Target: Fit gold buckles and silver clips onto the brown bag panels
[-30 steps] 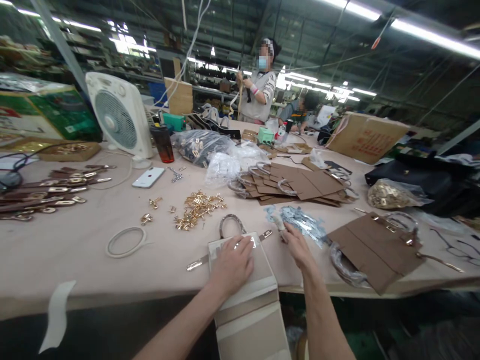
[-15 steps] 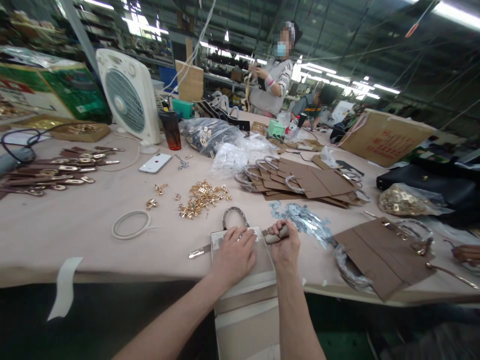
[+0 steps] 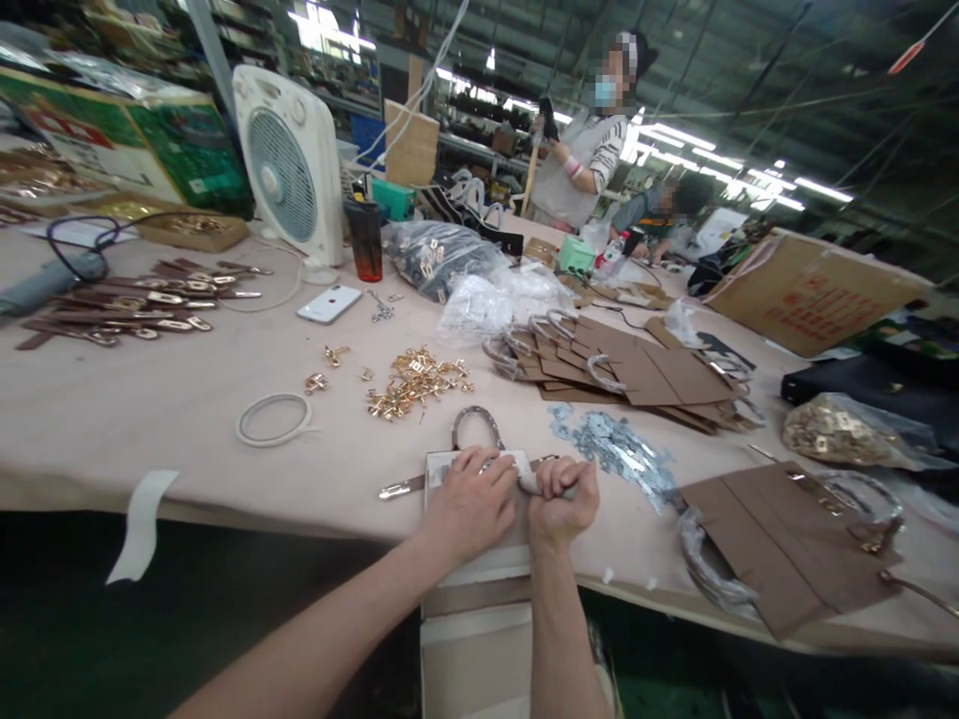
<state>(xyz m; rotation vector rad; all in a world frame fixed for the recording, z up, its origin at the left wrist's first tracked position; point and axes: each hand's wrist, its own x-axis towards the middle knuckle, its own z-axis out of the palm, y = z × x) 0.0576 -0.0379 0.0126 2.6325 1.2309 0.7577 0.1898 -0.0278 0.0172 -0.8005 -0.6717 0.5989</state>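
Observation:
My left hand (image 3: 474, 502) lies flat over a pale, light-backed bag panel (image 3: 439, 469), its fingers spread and slightly bent. Small metal plates show at the fingertips. My right hand (image 3: 560, 496) is wrapped round a tool with a thick, pale handle (image 3: 528, 483); its working end is hidden by the left fingers, so I cannot tell its kind. A curved bag handle (image 3: 478, 411) stands out beyond the panel. A brown strap with a metal tip (image 3: 403, 487) sticks out on the left side. Beneath my forearms is a light block-like support (image 3: 476, 639).
Gold-coloured fittings (image 3: 420, 381) and grey metal plates (image 3: 618, 451) lie in heaps. Brown bag panels (image 3: 636, 364) are stacked behind, another (image 3: 786, 544) lies right. A tape roll (image 3: 274, 419), phone (image 3: 330, 304), fan (image 3: 289, 170) and straps (image 3: 142, 305) are left. A co-worker (image 3: 580, 150) stands behind.
My right hand has moved left with the tool, closer to my left hand, and the tool handle lies nearer the left fingertips. The left hand stays on the panel. The view has shifted left.

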